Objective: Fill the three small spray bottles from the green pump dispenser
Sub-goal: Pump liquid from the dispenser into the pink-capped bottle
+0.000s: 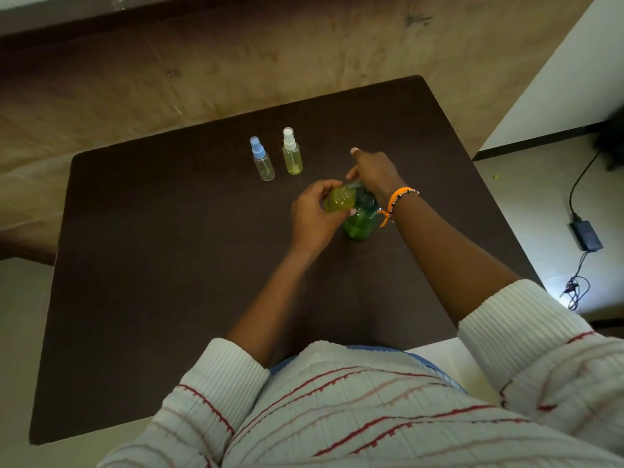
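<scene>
I see my left hand [314, 214] with its fingers [326, 189] curled round a small spray bottle [339, 201], cap off, holding yellow-green liquid. It is held tilted, its mouth up against the spout of the green pump dispenser [361, 217], which stands upright on the table [169, 265] just to the right of those fingers. My right hand [374, 172] sits on top of the pump head, palm down, one finger pointing away from me; whether the other fingers press flat or curl over the head I cannot tell from here.

The relation that matters: the bottle's mouth lies directly under the spout, between the two hands, its long axis leaning toward the dispenser. I judge the next press needs that mouth kept in line, or liquid runs down the outside.

Beyond the fingers, well apart, stand the other two: a white-capped bottle [292, 152] with yellowish liquid, and left of it a blue-capped bottle [263, 160] that looks clear, probably unfilled. The left hand is nearer to both.
</scene>
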`<state>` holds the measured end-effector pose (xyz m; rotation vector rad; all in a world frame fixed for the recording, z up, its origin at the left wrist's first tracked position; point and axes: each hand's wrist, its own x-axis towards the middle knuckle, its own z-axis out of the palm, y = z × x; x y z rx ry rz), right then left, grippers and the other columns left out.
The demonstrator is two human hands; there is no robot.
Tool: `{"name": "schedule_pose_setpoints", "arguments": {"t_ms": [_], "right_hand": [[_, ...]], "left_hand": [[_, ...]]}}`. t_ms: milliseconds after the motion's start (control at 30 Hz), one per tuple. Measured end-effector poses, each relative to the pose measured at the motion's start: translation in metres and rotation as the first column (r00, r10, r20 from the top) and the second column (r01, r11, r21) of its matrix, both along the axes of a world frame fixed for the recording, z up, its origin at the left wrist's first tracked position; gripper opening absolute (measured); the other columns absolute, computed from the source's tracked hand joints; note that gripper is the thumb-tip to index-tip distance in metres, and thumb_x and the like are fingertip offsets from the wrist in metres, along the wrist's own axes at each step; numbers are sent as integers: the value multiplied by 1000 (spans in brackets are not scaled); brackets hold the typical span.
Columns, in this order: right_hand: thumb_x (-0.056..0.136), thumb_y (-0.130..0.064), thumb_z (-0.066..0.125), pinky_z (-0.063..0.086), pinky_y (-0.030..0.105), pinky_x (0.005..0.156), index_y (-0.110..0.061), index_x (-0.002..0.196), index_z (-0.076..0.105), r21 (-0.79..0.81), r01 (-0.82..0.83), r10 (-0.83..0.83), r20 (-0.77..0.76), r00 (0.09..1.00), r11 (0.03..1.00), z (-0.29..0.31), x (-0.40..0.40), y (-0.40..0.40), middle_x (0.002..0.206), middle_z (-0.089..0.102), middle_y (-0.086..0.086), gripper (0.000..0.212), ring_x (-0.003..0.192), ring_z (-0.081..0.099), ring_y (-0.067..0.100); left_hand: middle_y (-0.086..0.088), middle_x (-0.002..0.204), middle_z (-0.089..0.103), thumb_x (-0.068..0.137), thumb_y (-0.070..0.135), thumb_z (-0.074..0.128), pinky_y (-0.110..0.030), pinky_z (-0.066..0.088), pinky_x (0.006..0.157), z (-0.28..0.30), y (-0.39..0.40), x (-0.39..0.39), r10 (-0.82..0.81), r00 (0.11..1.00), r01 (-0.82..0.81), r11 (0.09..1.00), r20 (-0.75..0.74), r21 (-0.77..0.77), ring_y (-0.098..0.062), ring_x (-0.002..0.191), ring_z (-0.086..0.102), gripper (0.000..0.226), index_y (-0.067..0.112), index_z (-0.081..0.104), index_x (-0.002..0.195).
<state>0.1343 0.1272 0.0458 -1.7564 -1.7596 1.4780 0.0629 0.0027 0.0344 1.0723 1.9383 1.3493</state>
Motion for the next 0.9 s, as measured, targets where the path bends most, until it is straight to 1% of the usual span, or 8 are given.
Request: {"name": "schedule_pose_setpoints", "arguments": {"t_ms": [100, 167, 267, 333, 467, 633, 733, 900], "right_hand": [[98, -39, 42, 42, 31, 81, -13, 65, 66, -16, 16, -16, -26, 1000, 1000, 1, 0, -1, 71, 60, 0, 48, 83, 57, 23], [96, -35, 45, 43, 32, 85, -8, 84, 71, 14, -5, 5, 15, 1000, 1000, 2, 1, 0, 75, 62, -2, 40, 90, 59, 23], [88, -33, 47, 49, 34, 90, -4, 104, 71, 74, 3, -7, 55, 998, 997, 2, -1, 0, 100, 71, 9, 41, 101, 63, 30], [86, -36, 48, 51, 36, 91, -4, 106, 70, 126, 5, -16, 88, 996, 992, 1, -2, -1, 109, 70, 14, 43, 104, 64, 33], [91, -43, 51, 49, 37, 91, -4, 106, 70, 195, -29, -1, 151, 988, 980, -2, -6, 1, 111, 70, 15, 46, 106, 63, 34], [90, -49, 49, 50, 37, 92, -3, 110, 69, 147, -55, 37, 123, 992, 988, -3, -4, 4, 113, 68, 16, 54, 105, 63, 33], [89, -45, 50, 51, 38, 93, -2, 109, 69, 121, -55, 43, 103, 994, 991, -2, -3, 4, 112, 69, 16, 51, 103, 64, 33], [92, -37, 49, 50, 35, 91, -4, 108, 69, 215, -36, 3, 154, 988, 976, -4, -5, 1, 112, 68, 16, 42, 103, 64, 33]], "left_hand": [[-2, 101, 68, 62, 7, 82, -28, 51, 84, 1, -1, 0, -2, 1000, 2, 1000, 7, 8, -11, 95, 62, 42, 11, 66, 101], [-3, 101, 68, 63, 7, 82, -29, 52, 83, 2, -1, 0, 6, 1000, -6, 1000, 6, 5, -10, 94, 62, 42, 10, 66, 102], [-3, 101, 68, 63, 8, 82, -36, 54, 84, 2, -2, 0, 21, 1000, -21, 1000, 21, 2, -11, 95, 62, 43, 10, 66, 103], [-2, 101, 68, 64, 7, 81, -39, 55, 84, 2, -2, 1, 24, 999, -24, 1000, 30, -6, -10, 95, 61, 43, 10, 66, 103], [-1, 99, 68, 64, 6, 82, -39, 54, 84, 0, -2, 3, 34, 999, -34, 999, 34, -12, -9, 92, 61, 42, 9, 66, 102], [-4, 101, 69, 64, 7, 82, -42, 55, 83, 0, -1, 0, 26, 998, -25, 1000, 50, -8, -11, 94, 62, 44, 9, 65, 104], [-4, 102, 69, 64, 8, 82, -42, 56, 82, -1, -1, 1, 24, 998, -23, 1000, 53, -5, -12, 95, 63, 44, 8, 65, 105], [-4, 103, 69, 64, 9, 82, -31, 54, 85, -3, -2, 0, 27, 999, -26, 1000, 36, -15, -11, 95, 62, 44, 8, 66, 105]]}}
